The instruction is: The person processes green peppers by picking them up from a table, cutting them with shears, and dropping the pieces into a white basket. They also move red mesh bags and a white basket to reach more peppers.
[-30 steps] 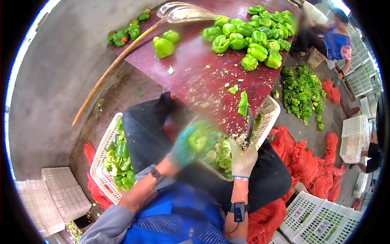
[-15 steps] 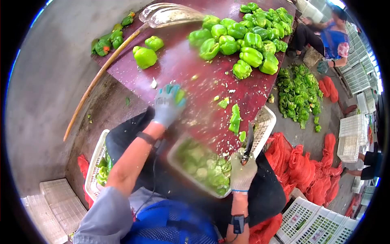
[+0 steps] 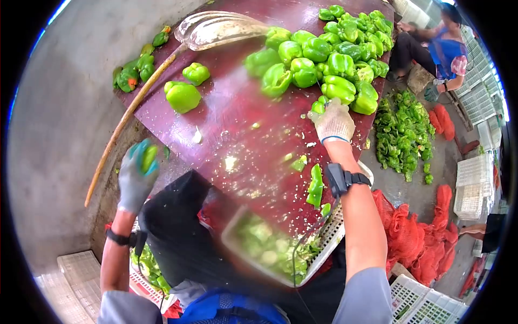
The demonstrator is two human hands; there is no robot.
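Note:
My left hand (image 3: 136,175), in a grey and teal glove, is closed round a piece of green bell pepper (image 3: 149,158) off the left side of the red table (image 3: 226,146). My right hand (image 3: 334,123), in a pale knitted glove, has its fingers on a small green bell pepper (image 3: 319,105) at the near edge of the pepper pile (image 3: 340,65). The knife is not visible now. Pepper scraps (image 3: 315,186) and seeds lie on the tabletop. A white crate (image 3: 302,278) of pepper trimmings sits before me, partly blurred.
A long-handled metal scoop (image 3: 216,29) lies across the table's far left. Another crate (image 3: 145,283) with peppers stands by my left leg. Red mesh sacks (image 3: 415,232), floor peppers (image 3: 402,132) and stacked white crates (image 3: 472,183) are to the right. Another person (image 3: 445,48) sits at the back right.
My left hand has moved left off the table with the pepper piece. My right hand has gone from above the front crate up to the pepper pile; the knife it held has dropped from sight.

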